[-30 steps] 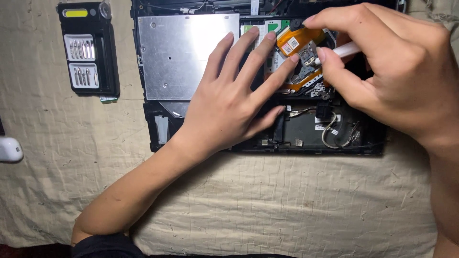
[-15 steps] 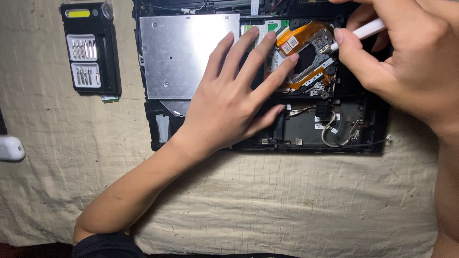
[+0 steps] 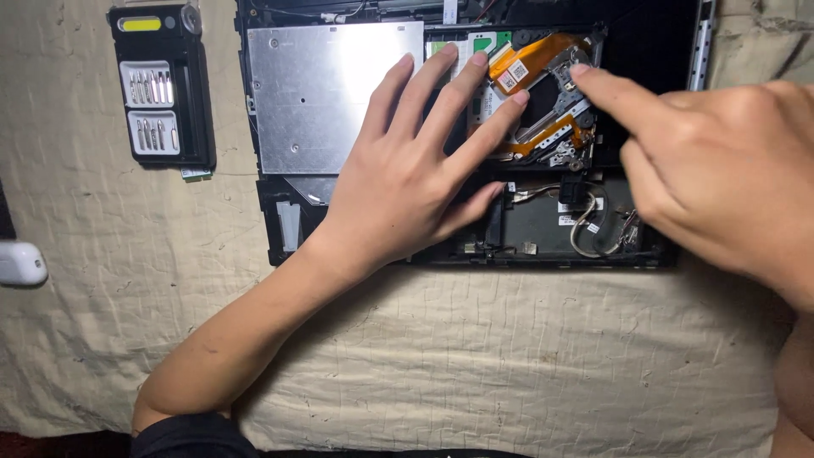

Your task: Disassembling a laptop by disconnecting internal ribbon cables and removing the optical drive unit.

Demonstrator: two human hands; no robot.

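Fingers of your left hand (image 3: 398, 182) are spread wide and lie flat on the opened laptop chassis (image 3: 356, 233), with the fingertips (image 3: 476, 61) reaching the green circuit board (image 3: 483, 42) and the edge of the orange flex cable (image 3: 530, 59). This hand holds nothing; it only presses down, and it is in the same place as half a second ago.

Your right hand (image 3: 721, 170) is different now. Before, it pinched a thin white tool above the copper-coloured assembly (image 3: 555, 110); in this moment I see no tool in it, though the palm side is hidden, so I cannot tell if something is kept there. The index finger (image 3: 610, 89) is stretched out and its tip touches the top right corner of that assembly, while the other fingers are curled loosely. The hand has also come lower and more to the right than earlier.

The laptop lies on a beige quilted cloth (image 3: 475, 356), its bottom cover off. The silver metal plate (image 3: 326, 93) fills the upper left part, just beside your left hand. Loose wires (image 3: 589, 229) sit in the lower right bay. To the left, well apart from the laptop, is a black screwdriver bit case (image 3: 161, 85), and a small white object (image 3: 21, 263) lies at the left edge.
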